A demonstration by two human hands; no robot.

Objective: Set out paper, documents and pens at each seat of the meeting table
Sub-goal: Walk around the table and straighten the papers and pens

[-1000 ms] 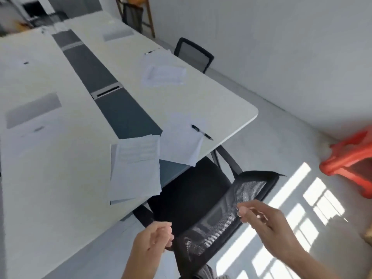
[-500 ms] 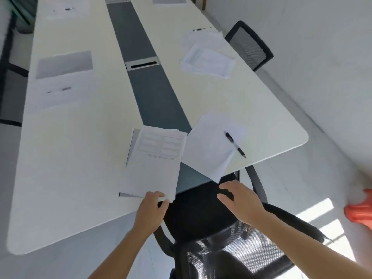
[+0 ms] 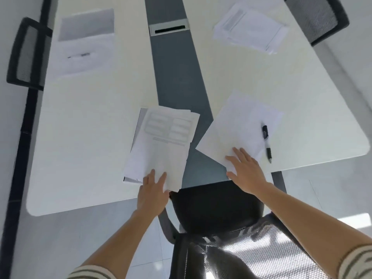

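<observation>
A stack of printed documents lies at the near end of the white meeting table, partly over the grey centre strip. My left hand grips its near edge, fingers on top. To the right lies a blank paper sheet, turned at an angle, with a black pen resting on its right side. My right hand lies flat on the sheet's near corner with fingers spread.
A black mesh chair stands at the table end between my arms. Another document pile lies far right by a second chair. At far left, a paper with a pen lies by a third chair. A cable slot sits in the grey strip.
I have stepped up to the table end and leaned over it. My left hand has taken hold of the document stack's near edge, and my right hand has come down onto the blank sheet.
</observation>
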